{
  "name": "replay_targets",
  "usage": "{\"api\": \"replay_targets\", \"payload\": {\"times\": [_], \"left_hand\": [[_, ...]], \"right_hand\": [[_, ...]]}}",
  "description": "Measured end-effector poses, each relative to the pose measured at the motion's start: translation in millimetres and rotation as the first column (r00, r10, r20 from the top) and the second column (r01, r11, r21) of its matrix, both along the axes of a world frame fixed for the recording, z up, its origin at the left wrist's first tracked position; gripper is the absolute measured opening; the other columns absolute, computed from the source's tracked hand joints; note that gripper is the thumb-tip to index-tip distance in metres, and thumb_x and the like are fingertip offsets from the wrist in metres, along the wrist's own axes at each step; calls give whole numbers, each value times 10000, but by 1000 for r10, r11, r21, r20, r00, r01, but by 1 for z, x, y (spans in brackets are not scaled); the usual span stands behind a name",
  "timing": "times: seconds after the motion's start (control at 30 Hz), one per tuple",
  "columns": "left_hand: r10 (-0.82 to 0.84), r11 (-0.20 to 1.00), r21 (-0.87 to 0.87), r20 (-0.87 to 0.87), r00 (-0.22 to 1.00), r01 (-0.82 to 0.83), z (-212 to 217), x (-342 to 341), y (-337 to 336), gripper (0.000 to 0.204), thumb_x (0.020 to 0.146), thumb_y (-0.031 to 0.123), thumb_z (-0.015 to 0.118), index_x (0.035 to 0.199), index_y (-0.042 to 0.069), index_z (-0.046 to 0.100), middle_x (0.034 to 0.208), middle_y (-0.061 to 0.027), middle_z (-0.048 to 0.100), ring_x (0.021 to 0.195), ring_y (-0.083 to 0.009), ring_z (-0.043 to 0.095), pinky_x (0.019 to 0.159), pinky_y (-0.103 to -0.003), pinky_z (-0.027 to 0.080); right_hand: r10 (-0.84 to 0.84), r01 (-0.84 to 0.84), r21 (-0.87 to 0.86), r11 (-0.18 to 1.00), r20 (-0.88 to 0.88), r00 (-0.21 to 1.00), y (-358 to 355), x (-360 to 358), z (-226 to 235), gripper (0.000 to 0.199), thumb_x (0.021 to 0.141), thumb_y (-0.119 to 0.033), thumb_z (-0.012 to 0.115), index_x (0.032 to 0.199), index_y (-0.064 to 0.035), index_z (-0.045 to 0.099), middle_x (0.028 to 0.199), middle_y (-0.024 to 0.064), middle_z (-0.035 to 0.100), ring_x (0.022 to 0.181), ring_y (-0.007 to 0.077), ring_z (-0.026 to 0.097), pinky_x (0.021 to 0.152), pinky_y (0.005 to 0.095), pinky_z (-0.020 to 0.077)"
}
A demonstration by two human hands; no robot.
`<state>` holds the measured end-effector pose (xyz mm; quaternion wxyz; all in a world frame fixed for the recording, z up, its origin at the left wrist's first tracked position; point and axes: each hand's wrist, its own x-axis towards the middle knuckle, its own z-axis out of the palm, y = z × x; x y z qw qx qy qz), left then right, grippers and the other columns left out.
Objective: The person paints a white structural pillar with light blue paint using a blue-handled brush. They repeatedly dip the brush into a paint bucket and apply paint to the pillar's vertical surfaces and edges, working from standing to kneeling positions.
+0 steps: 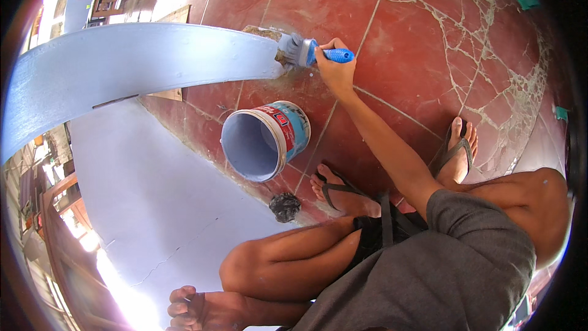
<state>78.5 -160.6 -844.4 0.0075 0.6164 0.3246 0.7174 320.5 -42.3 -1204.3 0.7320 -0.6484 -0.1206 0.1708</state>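
Note:
My right hand (335, 70) grips the blue handle of a paintbrush (339, 55). Its bristles, coated in pale blue-grey paint, touch the bottom end of a light blue pillar (165, 52), where a rough, brownish unpainted patch shows. Below the brush, on the floor, stands an open paint bucket (298, 127) with a red and blue label; its inner wall is coated pale blue. At the lower left, by my bent knee, my left hand (205, 309) has its fingers curled in; what they hold, if anything, cannot be made out.
A black crumpled plastic bag (285, 207) lies between the bucket and my sandalled foot, against the light blue wall (147, 190). Red floor tiles (404, 43) have pale cracks at the right. Cardboard-like sheet (177, 15) lies behind the pillar; green scraps (527, 0) sit far right.

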Motion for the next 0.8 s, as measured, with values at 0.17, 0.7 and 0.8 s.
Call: {"api": "replay_targets", "payload": {"times": [0.17, 0.7, 0.8], "left_hand": [[0, 1000, -1, -13, 1000, 0, 1, -6, -4, 285, 1006, 304, 474, 829, 95, 552, 713, -59, 518, 642, -214, 535, 592, -356, 485], [8, 995, -99, -178, 984, -26, 10, -20, -9, 252, 971, 288, 543, 968, 43, 597, 928, -119, 586, 809, -282, 569, 754, -388, 443], [-217, 941, -287, -100, 971, 181, 11, -14, -14, 255, 965, 283, 559, 987, 33, 603, 988, -141, 607, 857, -299, 584, 806, -408, 438]], "right_hand": [[-3, -16, -79, 997, -228, 974, -16, -8, 24, 139, 849, -81, 746, 796, -26, 630, 680, 12, 620, 660, 54, 586, 583, 242, 485], [332, -260, 346, 901, -166, 929, -36, -18, 67, 127, 870, -21, 744, 833, -19, 623, 808, 6, 645, 742, 67, 573, 630, 229, 451], [304, -268, 378, 886, -38, 952, -30, -24, 72, 123, 869, -29, 741, 825, -23, 626, 783, 3, 633, 733, 50, 565, 618, 227, 442]]}}
